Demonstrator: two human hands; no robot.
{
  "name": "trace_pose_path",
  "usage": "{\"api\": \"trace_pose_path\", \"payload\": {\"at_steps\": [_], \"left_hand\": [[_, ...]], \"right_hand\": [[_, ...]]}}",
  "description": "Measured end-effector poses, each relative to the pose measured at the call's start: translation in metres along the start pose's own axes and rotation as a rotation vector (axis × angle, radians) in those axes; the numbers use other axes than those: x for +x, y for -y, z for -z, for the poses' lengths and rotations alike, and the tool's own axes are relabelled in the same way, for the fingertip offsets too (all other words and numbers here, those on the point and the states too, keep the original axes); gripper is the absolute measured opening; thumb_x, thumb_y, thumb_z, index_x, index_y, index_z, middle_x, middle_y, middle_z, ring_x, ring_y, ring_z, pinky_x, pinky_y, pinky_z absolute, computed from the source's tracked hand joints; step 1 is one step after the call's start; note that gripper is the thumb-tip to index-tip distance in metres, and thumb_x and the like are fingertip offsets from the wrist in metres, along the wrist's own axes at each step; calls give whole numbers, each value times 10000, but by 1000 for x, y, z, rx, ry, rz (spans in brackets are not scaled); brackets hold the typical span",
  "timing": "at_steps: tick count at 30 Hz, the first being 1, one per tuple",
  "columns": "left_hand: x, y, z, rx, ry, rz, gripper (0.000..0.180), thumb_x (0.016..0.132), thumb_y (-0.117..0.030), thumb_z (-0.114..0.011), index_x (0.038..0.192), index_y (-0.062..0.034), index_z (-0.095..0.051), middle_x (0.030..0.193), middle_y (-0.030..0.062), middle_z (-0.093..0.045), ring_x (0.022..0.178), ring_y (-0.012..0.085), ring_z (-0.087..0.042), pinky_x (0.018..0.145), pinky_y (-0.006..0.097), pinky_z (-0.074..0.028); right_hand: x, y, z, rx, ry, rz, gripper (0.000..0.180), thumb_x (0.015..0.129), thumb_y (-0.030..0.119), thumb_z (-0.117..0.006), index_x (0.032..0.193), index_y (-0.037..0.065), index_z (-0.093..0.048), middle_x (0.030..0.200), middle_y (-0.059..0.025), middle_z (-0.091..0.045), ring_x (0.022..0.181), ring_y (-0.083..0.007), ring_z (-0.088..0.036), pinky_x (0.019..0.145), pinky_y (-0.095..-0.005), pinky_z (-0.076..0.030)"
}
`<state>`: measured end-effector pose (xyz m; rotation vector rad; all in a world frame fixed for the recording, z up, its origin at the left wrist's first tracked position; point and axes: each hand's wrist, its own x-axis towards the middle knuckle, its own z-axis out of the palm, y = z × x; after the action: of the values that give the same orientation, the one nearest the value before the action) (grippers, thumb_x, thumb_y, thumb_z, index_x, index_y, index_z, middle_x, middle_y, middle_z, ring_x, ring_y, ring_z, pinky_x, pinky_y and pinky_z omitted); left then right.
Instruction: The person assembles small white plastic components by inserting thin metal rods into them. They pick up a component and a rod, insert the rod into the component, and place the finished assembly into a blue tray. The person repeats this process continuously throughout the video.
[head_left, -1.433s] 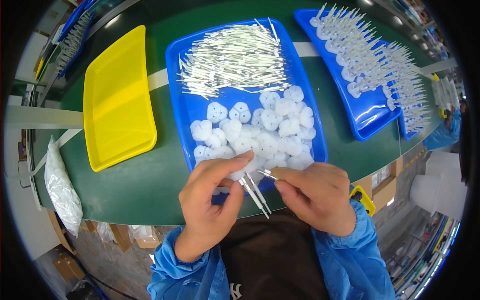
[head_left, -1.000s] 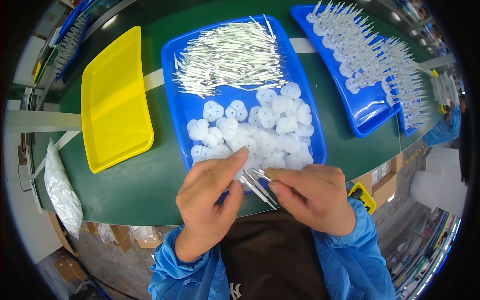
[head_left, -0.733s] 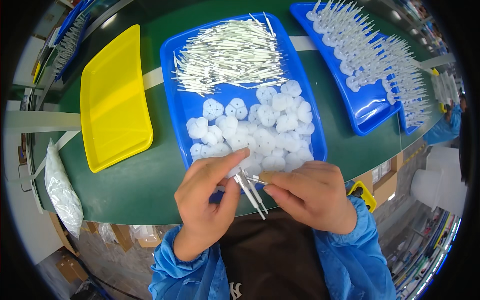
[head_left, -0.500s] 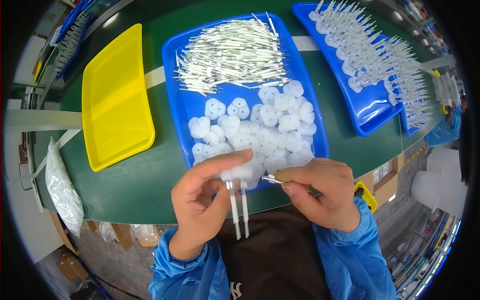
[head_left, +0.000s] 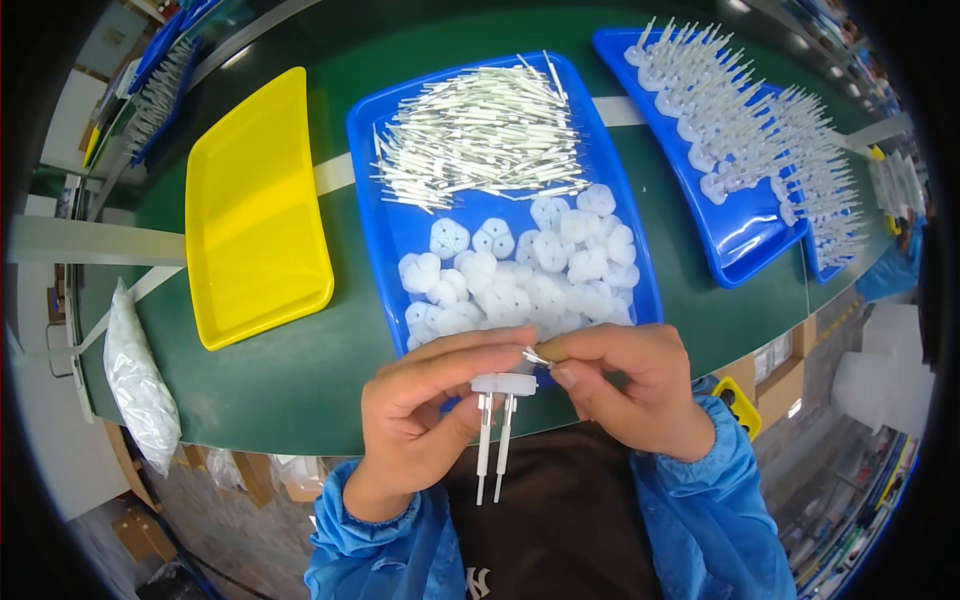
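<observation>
My left hand (head_left: 415, 405) is closed on a translucent white plastic lobed disc (head_left: 503, 384), holding it level between fingers and thumb. Two thin white rods (head_left: 484, 455) with metal upper ends hang down from the disc's underside. Between thumb and forefinger, my right hand (head_left: 640, 390) pinches a small rod with a metal end (head_left: 537, 357), just above the disc's right side; most of it is hidden by the fingers. Beyond both hands lies a blue tray (head_left: 368, 225), with heaped white rods (head_left: 480, 135) at its far end and piled lobed discs (head_left: 545, 270) at its near end.
On the green table (head_left: 290, 385), a yellow tray (head_left: 255, 225) lies to the left, beside a clear plastic bag (head_left: 140, 380). At the right, blue trays (head_left: 745, 262) carry many discs with upright rods (head_left: 725, 120). A small yellow bin (head_left: 738, 405) is below the table edge.
The right hand has brought its rod leftward, up to the disc and the left fingertips. My left hand has shifted slightly right and down with the disc, and its fingers lie flatter over it.
</observation>
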<state>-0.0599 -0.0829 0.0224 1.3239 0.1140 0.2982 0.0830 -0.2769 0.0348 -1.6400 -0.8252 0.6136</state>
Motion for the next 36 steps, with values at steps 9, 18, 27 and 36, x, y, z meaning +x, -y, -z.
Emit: {"api": "trace_pose_path", "payload": {"at_steps": [9, 18, 27, 36], "left_hand": [[-3, 1, 1, 155, -11, -41, 426, 974, 122, -658, 1390, 62, -726, 1432, 242, -718, 1271, 287, -727, 930, 319, -611], [-4, 9, -8, 190, -155, -60, 512, 949, 171, -615, 1450, 75, -664, 1358, 234, -747, 1165, 196, -747, 888, 261, -611], [1, 6, -11, 468, -195, -150, 520, 829, 178, -705, 1324, 28, -767, 1274, 167, -799, 983, 202, -742, 824, 282, -588], [6, 7, -14, 729, -189, -245, 561, 766, 170, -744, 1289, -22, -813, 1081, 125, -825, 891, 242, -715, 762, 317, -570]], "right_hand": [[6, 2, -6, -20, -58, 58, 165, 916, 47, -869, 1071, 31, -816, 771, -90, -742, 633, -160, -717, 558, -294, -506], [6, -3, -2, -372, -158, 424, 262, 801, 78, -928, 1048, 82, -842, 713, -52, -693, 550, -201, -648, 507, -324, -470], [2, 1, 0, -454, -138, 347, 219, 828, 101, -925, 1027, 89, -834, 655, -28, -680, 525, -191, -638, 498, -320, -453], [7, 2, -3, -415, -127, 282, 176, 845, 125, -925, 983, 83, -824, 688, -53, -720, 550, -226, -678, 512, -332, -481]]}}
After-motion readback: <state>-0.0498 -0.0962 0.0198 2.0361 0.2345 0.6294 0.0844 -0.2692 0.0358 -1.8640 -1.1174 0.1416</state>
